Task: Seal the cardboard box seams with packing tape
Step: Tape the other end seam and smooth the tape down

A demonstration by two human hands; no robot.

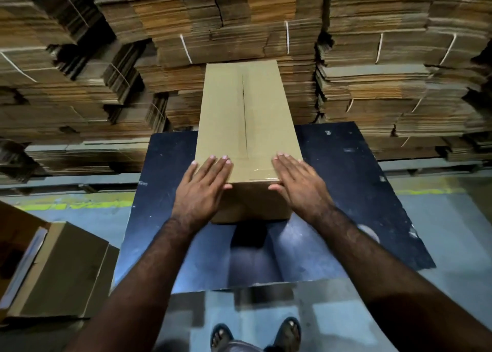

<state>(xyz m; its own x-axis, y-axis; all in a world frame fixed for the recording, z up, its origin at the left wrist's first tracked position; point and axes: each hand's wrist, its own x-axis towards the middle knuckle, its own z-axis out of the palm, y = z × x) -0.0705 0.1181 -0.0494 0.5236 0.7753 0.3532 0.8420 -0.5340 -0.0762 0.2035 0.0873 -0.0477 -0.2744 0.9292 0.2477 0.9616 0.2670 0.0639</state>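
A long brown cardboard box (226,112) lies on a dark blue table (346,192), its top flaps closed and a centre seam running away from me. Clear packing tape (255,172) shines across the near end of the top, over the near edge. My left hand (205,189) lies flat on the near left corner of the box, fingers spread. My right hand (298,184) lies flat on the near right corner, thumb at the front edge. Neither hand holds anything. No tape roll or dispenser is in view.
Tall stacks of flattened, tied cardboard (386,58) fill the background behind the table. Another cardboard box (61,271) sits on the floor at the lower left. My sandalled feet (255,335) stand on the grey floor, which has a yellow line (77,205).
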